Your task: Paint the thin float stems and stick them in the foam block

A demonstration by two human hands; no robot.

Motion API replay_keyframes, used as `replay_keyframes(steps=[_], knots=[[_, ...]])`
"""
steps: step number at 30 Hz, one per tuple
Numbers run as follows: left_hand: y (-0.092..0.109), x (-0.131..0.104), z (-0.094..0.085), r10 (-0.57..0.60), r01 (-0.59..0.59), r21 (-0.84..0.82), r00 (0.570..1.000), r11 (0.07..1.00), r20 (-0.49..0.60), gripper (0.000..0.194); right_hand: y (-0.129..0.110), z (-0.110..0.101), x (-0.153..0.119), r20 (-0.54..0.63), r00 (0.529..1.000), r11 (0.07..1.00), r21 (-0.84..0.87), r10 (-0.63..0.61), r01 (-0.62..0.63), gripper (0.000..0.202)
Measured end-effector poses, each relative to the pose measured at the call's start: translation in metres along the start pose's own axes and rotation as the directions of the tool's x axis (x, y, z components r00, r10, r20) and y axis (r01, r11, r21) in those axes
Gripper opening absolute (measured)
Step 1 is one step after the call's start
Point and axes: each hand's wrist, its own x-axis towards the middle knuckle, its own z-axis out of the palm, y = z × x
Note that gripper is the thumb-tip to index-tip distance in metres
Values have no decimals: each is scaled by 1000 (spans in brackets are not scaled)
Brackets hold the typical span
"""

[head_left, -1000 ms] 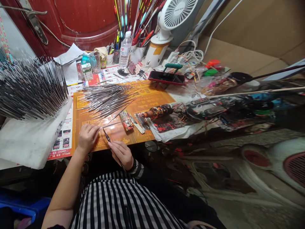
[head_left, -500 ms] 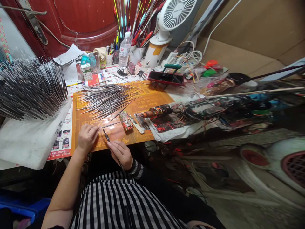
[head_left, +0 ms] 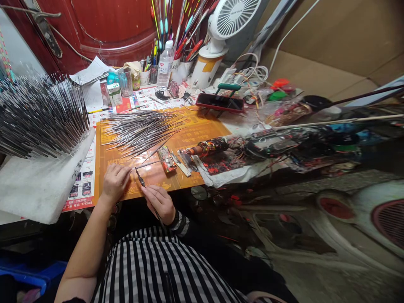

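My left hand (head_left: 116,181) is closed on one end of a thin dark rod (head_left: 151,163), whose other end reaches a small paint-stained block (head_left: 167,159) on the orange board. Pinched in my right hand (head_left: 160,203) is a dark, slim tool (head_left: 140,177) with a cord running below the hand; its tip points up and touches or nearly touches the rod beside my left fingers. Behind the hands, a pile of thin dark rods (head_left: 142,130) lies on the orange board (head_left: 104,176).
Many upright rods (head_left: 41,118) stand in a white foam block (head_left: 34,189) at left. A bottle (head_left: 165,65), a white fan (head_left: 235,17) and a phone (head_left: 220,103) on a stand are at the back. Paint-covered tools (head_left: 214,145) lie to the right.
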Motion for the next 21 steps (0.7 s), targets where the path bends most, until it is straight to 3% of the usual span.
replay_keyframes(steps=[21], knots=[[-1,-4,5,-21,21,-1,1000,1000,-6,18,2,-4,0,-12,999,999,15,-35,36,60]])
